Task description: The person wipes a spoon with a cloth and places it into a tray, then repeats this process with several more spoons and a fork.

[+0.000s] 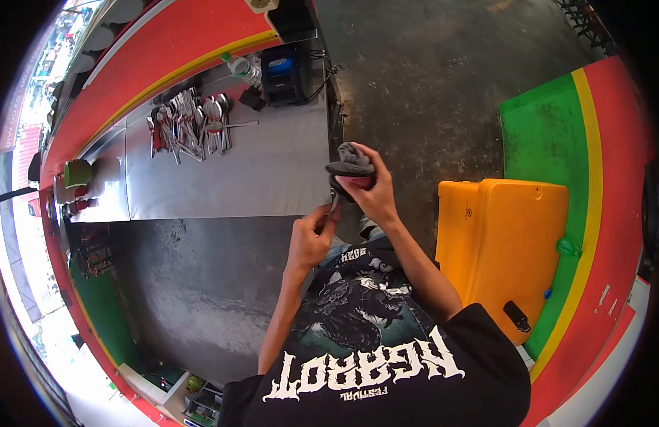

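My left hand [311, 238] pinches the thin metal handle of a piece of cutlery [334, 204]. Its other end is hidden in a dark grey cloth [353, 160], so whether it is a spoon or a fork does not show. The bunched cloth is gripped in my right hand [378, 191], just above and to the right of my left. Something pink shows under the cloth by my right fingers. On the metal table [265, 167] to the left lies a loose pile of spoons and other cutlery [190, 124], with one spoon [229, 126] lying crosswise at its right edge.
Behind the pile stand a clear plastic bottle [247, 70] and a black and blue device [285, 75] with cables. A big yellow-orange box [500, 242] sits at my right by a green and red wall [546, 135]. A green container [78, 173] is at far left.
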Demonstrator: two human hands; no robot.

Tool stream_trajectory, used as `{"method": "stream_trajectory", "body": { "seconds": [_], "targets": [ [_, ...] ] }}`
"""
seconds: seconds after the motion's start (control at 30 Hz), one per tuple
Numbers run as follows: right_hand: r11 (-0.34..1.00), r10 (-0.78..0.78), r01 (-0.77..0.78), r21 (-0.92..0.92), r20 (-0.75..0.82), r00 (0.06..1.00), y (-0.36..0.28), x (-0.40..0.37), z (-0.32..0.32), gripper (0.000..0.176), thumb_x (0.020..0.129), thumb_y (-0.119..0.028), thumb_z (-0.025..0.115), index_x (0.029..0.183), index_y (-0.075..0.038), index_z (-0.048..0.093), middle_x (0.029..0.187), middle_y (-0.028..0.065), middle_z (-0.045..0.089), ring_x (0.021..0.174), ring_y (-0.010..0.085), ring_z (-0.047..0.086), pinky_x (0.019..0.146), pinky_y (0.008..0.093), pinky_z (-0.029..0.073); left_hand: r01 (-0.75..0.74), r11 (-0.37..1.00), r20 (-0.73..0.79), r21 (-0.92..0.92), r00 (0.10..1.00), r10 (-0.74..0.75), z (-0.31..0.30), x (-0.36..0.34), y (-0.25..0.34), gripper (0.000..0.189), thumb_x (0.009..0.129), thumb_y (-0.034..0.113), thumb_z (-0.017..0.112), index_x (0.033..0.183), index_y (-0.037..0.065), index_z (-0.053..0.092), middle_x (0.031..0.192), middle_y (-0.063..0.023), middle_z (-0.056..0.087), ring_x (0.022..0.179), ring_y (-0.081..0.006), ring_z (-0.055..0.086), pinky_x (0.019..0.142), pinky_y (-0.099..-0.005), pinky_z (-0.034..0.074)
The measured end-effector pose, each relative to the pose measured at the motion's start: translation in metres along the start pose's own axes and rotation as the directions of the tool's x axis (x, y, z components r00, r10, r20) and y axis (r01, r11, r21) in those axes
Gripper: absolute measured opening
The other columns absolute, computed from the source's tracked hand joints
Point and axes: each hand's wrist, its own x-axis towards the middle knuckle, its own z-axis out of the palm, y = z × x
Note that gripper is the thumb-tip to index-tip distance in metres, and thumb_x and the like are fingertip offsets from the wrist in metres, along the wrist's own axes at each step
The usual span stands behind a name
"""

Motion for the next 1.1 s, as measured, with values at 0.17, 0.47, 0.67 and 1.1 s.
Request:
{"method": "stream_trajectory", "body": {
  "seconds": [0.17,0.47,0.67,1.1],
  "targets": [
    [0.990,-0.113,0.102,-0.100,-0.110,0.988,0.012,0.004,-0.003,0.050,0.076,-0.004,0.078,0.122,-0.003,0.056,0.109,0.0070,0.063,0.101,0.0142,0.060,0.090,0.0278,0.048,-0.043,0.999,0.048,-0.003,0.998,0.043,-0.017,-0.007,-0.006,0.022,0.096,0.015,0.059,0.109,0.000,0.068,0.055,0.0054,0.041,0.053,-0.0025,0.034,0.047,-0.0238,0.027],
    [0.995,-0.092,0.067,-0.081,-0.373,0.923,0.011,0.016,-0.001,0.040,0.084,-0.012,0.075,0.117,0.001,0.057,0.108,0.0066,0.064,0.097,0.0128,0.062,0.090,0.0264,0.049,0.036,0.960,-0.163,-0.276,0.983,-0.083,-0.028,-0.013,-0.040,0.028,0.100,0.022,0.055,0.109,-0.002,0.065,0.062,0.0053,0.051,0.050,-0.0019,0.040,0.047,-0.0206,0.032],
    [0.897,0.367,-0.357,0.262,0.008,0.930,0.036,0.002,0.006,0.040,0.089,-0.021,0.072,0.119,0.000,0.058,0.112,0.0056,0.064,0.101,0.0143,0.062,0.091,0.0273,0.048,0.028,0.944,-0.178,-0.330,0.980,-0.091,-0.037,-0.012,-0.034,0.032,0.103,0.026,0.050,0.108,-0.002,0.064,0.056,0.0054,0.044,0.048,-0.0016,0.038,0.045,-0.0204,0.029],
    [0.495,0.357,-0.670,0.553,0.574,0.737,0.001,-0.016,0.026,0.033,0.086,-0.012,0.072,0.111,-0.001,0.055,0.104,0.0136,0.064,0.090,0.0260,0.066,0.066,0.0390,0.057,0.271,0.635,0.293,-0.723,0.953,-0.074,-0.023,-0.016,-0.029,0.040,0.105,0.039,0.038,0.094,0.006,0.058,0.048,0.0072,0.033,0.039,-0.0034,0.024,0.040,-0.0216,0.021]
  ]
}}
